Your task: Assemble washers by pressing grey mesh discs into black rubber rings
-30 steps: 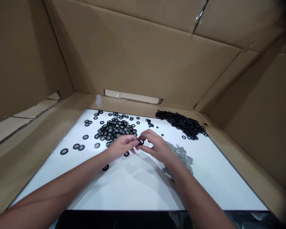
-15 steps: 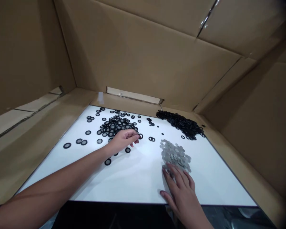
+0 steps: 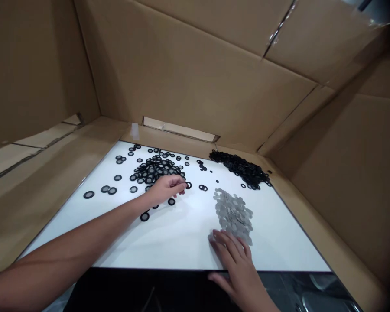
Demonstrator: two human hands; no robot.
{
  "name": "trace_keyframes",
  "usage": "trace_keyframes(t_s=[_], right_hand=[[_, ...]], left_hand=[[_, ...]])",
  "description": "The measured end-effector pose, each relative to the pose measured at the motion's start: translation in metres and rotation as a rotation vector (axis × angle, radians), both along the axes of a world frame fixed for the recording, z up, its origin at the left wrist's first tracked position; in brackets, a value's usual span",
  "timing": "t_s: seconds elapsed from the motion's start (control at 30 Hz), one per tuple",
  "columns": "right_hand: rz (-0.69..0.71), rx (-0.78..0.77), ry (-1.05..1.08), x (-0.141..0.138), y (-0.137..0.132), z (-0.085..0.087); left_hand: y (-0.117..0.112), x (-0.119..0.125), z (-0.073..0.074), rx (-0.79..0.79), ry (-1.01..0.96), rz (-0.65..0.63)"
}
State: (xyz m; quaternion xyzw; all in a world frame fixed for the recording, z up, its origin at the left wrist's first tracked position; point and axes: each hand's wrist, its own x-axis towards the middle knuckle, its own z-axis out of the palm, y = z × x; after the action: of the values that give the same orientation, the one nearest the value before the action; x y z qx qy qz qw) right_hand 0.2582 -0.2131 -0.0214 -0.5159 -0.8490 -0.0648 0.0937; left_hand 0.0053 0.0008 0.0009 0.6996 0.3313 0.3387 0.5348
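Note:
My left hand (image 3: 170, 187) is closed in a pinch on a black ring (image 3: 189, 185), held just above the white board (image 3: 182, 242). Behind and left of that hand lies a heap of black rings with grey centres (image 3: 152, 167), several of them scattered around it. My right hand (image 3: 235, 255) is open, its fingers stretched out and touching the near edge of a spread of thin grey discs (image 3: 232, 212). A few discs lie by its fingertips; whether any are under the fingers is hidden.
A long pile of plain black rings (image 3: 243, 168) lies at the board's back right corner. Two loose rings (image 3: 203, 187) and small black dots (image 3: 202, 167) sit between the piles. Cardboard walls (image 3: 188, 78) enclose the board at the back and both sides.
My right hand has drawn back toward the board's front edge, and the grey discs now reach further toward me. My left hand keeps its pinch on the ring. The view has shifted slightly.

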Motion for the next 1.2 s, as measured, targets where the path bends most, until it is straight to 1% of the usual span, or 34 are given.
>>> trace_keyframes(t_s=[0.1, 0.17, 0.23, 0.3, 0.37, 0.43, 0.5, 0.57, 0.63, 0.73, 0.83, 1.03, 1.2], right_hand=[[0.108, 0.038, 0.128, -0.007, -0.006, 0.003], [0.147, 0.073, 0.220, -0.011, -0.010, 0.004], [0.165, 0.058, 0.297, -0.011, -0.014, 0.005], [0.143, -0.006, 0.397, -0.010, -0.013, 0.008], [0.066, -0.088, 0.536, -0.010, -0.005, 0.016], [-0.033, -0.157, 0.670, -0.015, 0.015, 0.030], [-0.085, -0.205, 0.765, -0.025, 0.045, 0.046], [-0.057, -0.246, 0.836, -0.037, 0.079, 0.059], [-0.059, -0.274, 0.889, -0.049, 0.112, 0.067], [-0.066, -0.238, 0.911, -0.062, 0.148, 0.067], [-0.070, -0.206, 0.895, -0.066, 0.166, 0.061], [-0.055, -0.169, 0.843, -0.064, 0.175, 0.054], [-0.065, -0.110, 0.827, -0.066, 0.173, 0.051]], left_hand=[[0.001, -0.001, 0.000, 0.008, 0.000, -0.011], [0.000, -0.001, 0.001, 0.003, 0.003, -0.030], [-0.002, -0.001, 0.003, -0.001, -0.002, -0.055], [-0.004, -0.001, 0.005, -0.010, -0.014, -0.087], [-0.006, 0.000, 0.006, -0.035, -0.036, -0.130], [-0.006, 0.001, 0.004, -0.072, -0.074, -0.172], [-0.005, 0.002, 0.001, -0.113, -0.132, -0.203], [-0.004, 0.002, -0.001, -0.152, -0.183, -0.218], [-0.002, 0.002, -0.002, -0.189, -0.211, -0.220], [0.001, 0.001, -0.001, -0.226, -0.248, -0.192], [0.005, 0.001, -0.002, -0.244, -0.304, -0.142], [0.010, 0.001, -0.008, -0.301, -0.321, -0.074], [0.005, 0.000, -0.003, -0.287, -0.284, -0.109]])
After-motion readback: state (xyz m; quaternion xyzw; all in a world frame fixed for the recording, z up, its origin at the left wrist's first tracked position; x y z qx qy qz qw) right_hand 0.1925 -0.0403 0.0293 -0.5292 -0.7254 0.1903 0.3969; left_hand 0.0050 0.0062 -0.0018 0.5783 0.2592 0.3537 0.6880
